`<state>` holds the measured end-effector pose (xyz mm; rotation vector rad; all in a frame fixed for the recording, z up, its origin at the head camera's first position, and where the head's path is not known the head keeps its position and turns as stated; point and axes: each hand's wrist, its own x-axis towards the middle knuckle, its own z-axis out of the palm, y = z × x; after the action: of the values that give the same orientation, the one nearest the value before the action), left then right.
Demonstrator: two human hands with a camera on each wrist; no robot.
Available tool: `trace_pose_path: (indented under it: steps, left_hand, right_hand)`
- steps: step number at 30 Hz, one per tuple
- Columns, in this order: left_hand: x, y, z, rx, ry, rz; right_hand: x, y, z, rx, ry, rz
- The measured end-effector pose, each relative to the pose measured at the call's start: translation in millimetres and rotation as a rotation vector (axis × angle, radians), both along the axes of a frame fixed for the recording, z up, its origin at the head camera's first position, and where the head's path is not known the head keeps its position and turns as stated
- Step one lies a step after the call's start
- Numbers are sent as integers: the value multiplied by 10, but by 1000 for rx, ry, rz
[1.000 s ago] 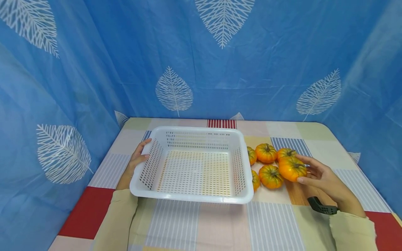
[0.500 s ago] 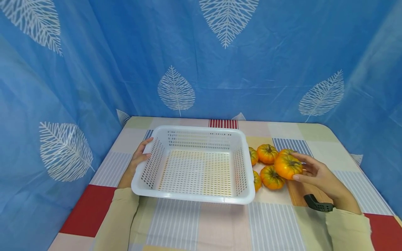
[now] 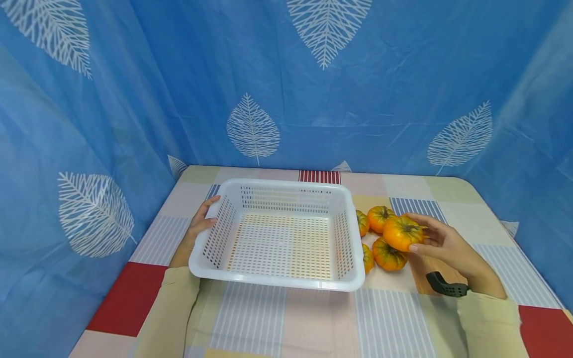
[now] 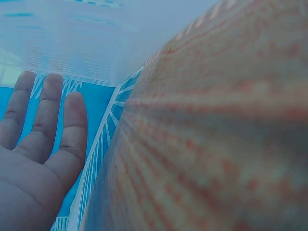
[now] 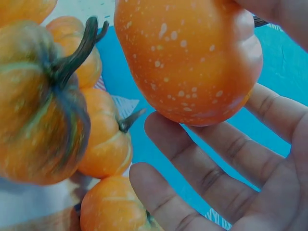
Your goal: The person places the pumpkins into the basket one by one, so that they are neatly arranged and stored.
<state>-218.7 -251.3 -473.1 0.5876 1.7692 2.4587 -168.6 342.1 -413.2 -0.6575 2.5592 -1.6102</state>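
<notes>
Just right of the wide white plastic basket, the right hand holds a round orange pumpkin, while the left hand, stretched out straight, touches the basket's left side.

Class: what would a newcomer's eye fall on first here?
Likely the white basket in the middle of the head view. Next, the bright orange pumpkin held in the right hand, with other pumpkins just right of the basket. Behind hangs a leaf-patterned blue curtain.

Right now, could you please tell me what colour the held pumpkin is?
The held pumpkin is orange with pale speckles, seen best in the right wrist view.
</notes>
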Motion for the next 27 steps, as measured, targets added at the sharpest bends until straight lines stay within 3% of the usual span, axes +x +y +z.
trace_pose_path:
  steps: [6,27]
  left_hand:
    - [-7,-3,-16,3,9,1]
    - [11,-16,3,10,16,-24]
  right_hand:
    - [-35,-49,59,53,-5,-10]
    - [-165,-337,290,66,13,65]
